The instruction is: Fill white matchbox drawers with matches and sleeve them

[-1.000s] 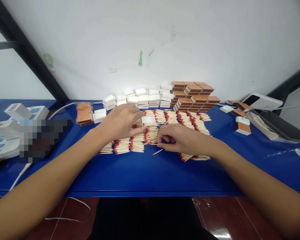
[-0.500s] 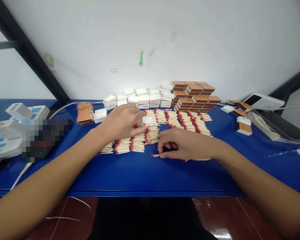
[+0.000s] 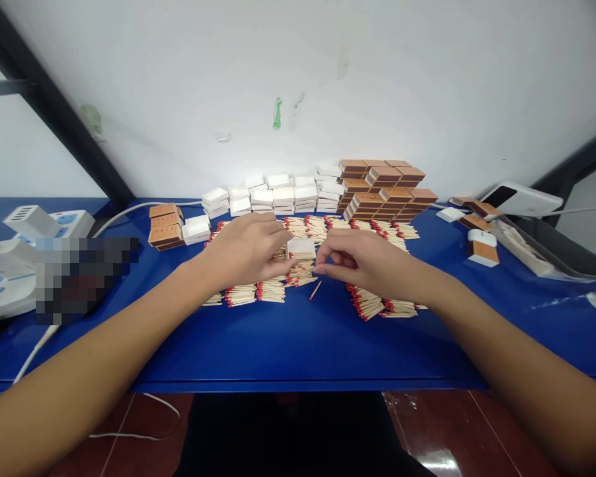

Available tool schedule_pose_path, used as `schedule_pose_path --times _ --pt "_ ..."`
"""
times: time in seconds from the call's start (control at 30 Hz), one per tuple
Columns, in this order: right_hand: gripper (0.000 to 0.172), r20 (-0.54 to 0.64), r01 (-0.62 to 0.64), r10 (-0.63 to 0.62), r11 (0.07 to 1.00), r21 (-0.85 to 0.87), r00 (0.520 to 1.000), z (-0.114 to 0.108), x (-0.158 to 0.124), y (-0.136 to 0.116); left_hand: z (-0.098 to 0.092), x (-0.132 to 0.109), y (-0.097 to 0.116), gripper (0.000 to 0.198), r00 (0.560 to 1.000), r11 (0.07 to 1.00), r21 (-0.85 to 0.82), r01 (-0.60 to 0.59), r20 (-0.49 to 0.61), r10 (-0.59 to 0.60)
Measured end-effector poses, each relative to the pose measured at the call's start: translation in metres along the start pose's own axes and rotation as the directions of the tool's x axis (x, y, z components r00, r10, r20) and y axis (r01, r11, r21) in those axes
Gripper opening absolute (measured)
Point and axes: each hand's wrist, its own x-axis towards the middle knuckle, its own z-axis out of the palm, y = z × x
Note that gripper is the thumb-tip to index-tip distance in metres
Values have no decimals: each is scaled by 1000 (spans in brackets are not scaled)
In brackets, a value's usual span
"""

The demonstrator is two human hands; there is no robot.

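My left hand [image 3: 248,248] is closed at the edge of a small white matchbox tray [image 3: 302,246], tilted above the rows of matches. Some matches lie along the tray's lower side. Just right of the tray is my right hand [image 3: 350,260], thumb and fingertips pinched together; whatever is between them, if anything, cannot be made out. Below those fingertips a single red-headed match [image 3: 315,290] lies on the blue table. Bundles of matches [image 3: 271,291] spread in rows under and around both hands, partly hidden by them.
White trays [image 3: 278,194] are stacked along the wall, beside a pile of brown matchboxes [image 3: 382,192]. More brown boxes [image 3: 165,232] stand at left, near a power strip [image 3: 69,225] and a blurred dark device [image 3: 87,278]. At right lie loose boxes and a white device [image 3: 524,201].
My right hand has moved up and away from the table toward the tray. Matches now show in the tray, and one match lies loose on the table. My left hand shifted slightly.
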Motion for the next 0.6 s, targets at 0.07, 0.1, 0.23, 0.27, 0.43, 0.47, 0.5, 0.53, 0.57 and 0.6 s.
schedule_pose_path --times 0.07,0.1,0.23,0.27,0.43,0.47,0.5,0.53,0.57,0.6 --pt "19 -103 18 -24 998 -61 994 1 1 3 0 0 4 44 1000 1000 -3 -15 -21 15" --pt "17 -137 27 -40 995 -95 990 3 1 4 0 1 6 46 999 1000 -7 -23 -37 23" --pt "12 -174 40 -78 976 -213 982 11 0 6 0 4 13 47 994 998 -37 -59 -97 56" --pt "12 -174 40 -81 974 -225 981 13 0 6 0 4 14 46 993 997 -43 -67 -101 62" --pt "17 -182 53 -97 971 -231 979 13 0 10 1 4 14 45 988 995 -60 -81 -136 72" --pt "17 -185 61 -105 972 -229 977 13 0 10 2 4 14 44 987 995 -66 -78 -144 68" --pt "18 -189 69 -112 973 -221 976 13 0 10 2 4 13 44 987 995 -71 -75 -150 64" --pt "18 -195 76 -118 975 -207 974 13 1 9 2 4 13 44 986 994 -75 -73 -152 61" --pt "17 -203 83 -122 978 -190 972 13 1 8 2 4 13 44 986 994 -79 -74 -152 61" --pt "16 -212 88 -124 981 -173 969 13 1 7 2 4 13 44 986 994 -83 -76 -152 62"
